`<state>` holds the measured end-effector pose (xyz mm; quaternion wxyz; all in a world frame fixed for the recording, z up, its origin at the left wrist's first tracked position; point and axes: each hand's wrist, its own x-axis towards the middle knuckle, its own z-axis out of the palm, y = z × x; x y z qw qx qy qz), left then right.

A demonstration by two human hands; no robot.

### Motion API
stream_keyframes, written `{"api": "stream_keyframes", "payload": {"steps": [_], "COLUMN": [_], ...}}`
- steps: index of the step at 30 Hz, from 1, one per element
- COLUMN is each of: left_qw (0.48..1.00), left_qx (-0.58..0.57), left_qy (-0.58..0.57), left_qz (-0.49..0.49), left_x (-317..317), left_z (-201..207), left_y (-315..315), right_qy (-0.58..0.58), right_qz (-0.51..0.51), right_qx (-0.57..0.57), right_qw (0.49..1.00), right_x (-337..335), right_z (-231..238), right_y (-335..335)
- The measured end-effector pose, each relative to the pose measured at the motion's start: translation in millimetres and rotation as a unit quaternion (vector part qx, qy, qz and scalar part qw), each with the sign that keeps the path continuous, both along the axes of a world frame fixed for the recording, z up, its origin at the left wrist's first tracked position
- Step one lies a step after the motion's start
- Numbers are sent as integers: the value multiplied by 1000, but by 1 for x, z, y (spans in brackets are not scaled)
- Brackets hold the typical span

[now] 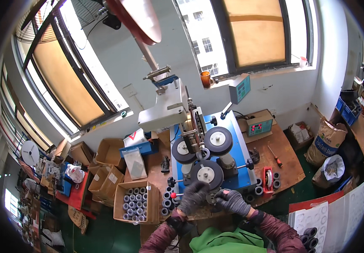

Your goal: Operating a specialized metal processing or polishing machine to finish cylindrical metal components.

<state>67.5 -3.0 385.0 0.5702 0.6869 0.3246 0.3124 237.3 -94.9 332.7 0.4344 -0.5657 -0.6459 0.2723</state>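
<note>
A worker in dark knitted gloves brings both hands together at a dark ring (211,198) just in front of the front wheel (207,174) of a blue-based machine (243,168). The fingers of the right hand (234,203) are bent and appear to grip the ring's right side; the left hand (193,198) is blurred at its left, and whether its fingers are open or closed cannot be told.

Good handling here likely means pinching the ring by its outer rim, keeping it level and square, and holding loose glove fabric well away from the three black wheels, among which another ring (205,152) sits. Both hands would do best to stay on the near side of the front wheel.

To the left, a carton (152,203) holds rows of similar rings, within easy reach.

Printing appears around the room: a paper sack (327,141) at right bears pale lettering on a blue band, a blue-and-white box (139,143) carries a bold red mark, and an open carton (102,181) wears white labels too small to read. Red digits glow on a control box (260,127); no maker's name is legible on the machine.
</note>
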Motion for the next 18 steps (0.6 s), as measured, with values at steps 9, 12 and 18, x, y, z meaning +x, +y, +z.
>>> {"api": "stream_keyframes", "payload": {"steps": [9,12,18], "left_qw": [975,974,973], "left_qx": [109,115,95], "left_qy": [42,60,50], "left_qz": [189,187,202], "left_x": [46,47,54], "left_z": [-7,-16,-16], "left_y": [62,68,72], "right_qy": [-1,11,25], "right_qz": [-3,1,8], "right_qx": [-32,-59,-93], "right_qw": [999,998,995], "right_x": [35,47,63], "right_z": [-39,-50,-60], "right_y": [-19,-25,-19]}}
